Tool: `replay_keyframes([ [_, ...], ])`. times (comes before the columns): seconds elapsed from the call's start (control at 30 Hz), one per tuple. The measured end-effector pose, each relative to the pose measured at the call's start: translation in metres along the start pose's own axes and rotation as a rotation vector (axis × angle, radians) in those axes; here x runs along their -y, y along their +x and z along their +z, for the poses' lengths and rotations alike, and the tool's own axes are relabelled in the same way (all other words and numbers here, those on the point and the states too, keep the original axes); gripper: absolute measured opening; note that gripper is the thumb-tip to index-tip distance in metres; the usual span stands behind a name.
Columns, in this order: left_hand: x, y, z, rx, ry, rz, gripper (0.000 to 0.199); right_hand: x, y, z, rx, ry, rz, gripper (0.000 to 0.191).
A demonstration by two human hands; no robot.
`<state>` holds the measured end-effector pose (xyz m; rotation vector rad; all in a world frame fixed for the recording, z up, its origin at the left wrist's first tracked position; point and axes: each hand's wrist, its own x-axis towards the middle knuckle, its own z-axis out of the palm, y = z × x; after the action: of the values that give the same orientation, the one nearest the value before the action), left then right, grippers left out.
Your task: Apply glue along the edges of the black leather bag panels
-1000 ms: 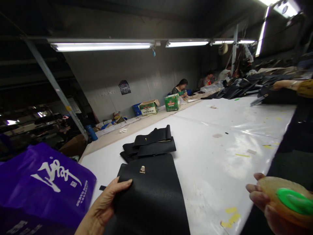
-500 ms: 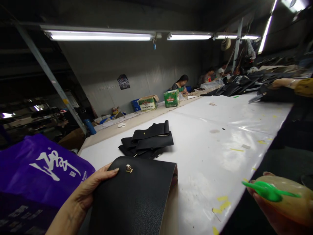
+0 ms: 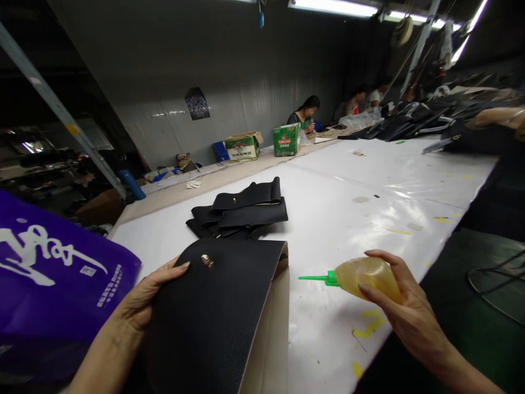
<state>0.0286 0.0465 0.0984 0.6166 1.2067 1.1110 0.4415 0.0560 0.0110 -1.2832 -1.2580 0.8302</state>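
My left hand (image 3: pixel 150 293) grips the left edge of a black leather bag piece (image 3: pixel 209 317), its thumb on top near a small gold clasp (image 3: pixel 207 260). The piece's right side stands open, showing a pale inner face. My right hand (image 3: pixel 400 295) is wrapped round a squeeze bottle (image 3: pixel 367 278) of amber liquid. The bottle lies sideways, its thin green nozzle (image 3: pixel 318 278) pointing left at the bag piece's right edge without touching it. Just beyond the bag piece, several folded black leather strips (image 3: pixel 250 210) lie in a pile.
A purple bag (image 3: pixel 61 279) stands at the left. On the white table (image 3: pixel 328 219) are yellow tape scraps. Cardboard boxes (image 3: pixel 286 141) stand along the back. A person's hand (image 3: pixel 498 116) touches black pieces at the far right. Other people sit farther back.
My right hand has come up and left with the bottle, whose nozzle is now close to the bag piece. The view has tilted down. My left hand keeps its hold.
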Motion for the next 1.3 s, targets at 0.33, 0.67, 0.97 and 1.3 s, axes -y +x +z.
replay_keyframes([
  [0.33, -0.004, 0.002, -0.001, -0.047, -0.007, 0.005, 0.034, -0.002, 0.036, 0.026, 0.152, -0.207, -0.311, 0.045],
  [0.67, 0.006, 0.017, 0.003, -0.001, 0.061, -0.052, 0.040, -0.023, 0.063, 0.034, 0.250, -0.194, -0.470, 0.045],
  [0.97, 0.024, 0.037, 0.003, 0.016, 0.115, -0.089, 0.056, -0.033, 0.073, 0.039, 0.249, -0.141, -0.502, 0.046],
  [1.3, 0.031, 0.050, 0.005, -0.014, 0.131, -0.112, 0.050, -0.044, 0.085, 0.044, 0.259, -0.104, -0.481, 0.046],
])
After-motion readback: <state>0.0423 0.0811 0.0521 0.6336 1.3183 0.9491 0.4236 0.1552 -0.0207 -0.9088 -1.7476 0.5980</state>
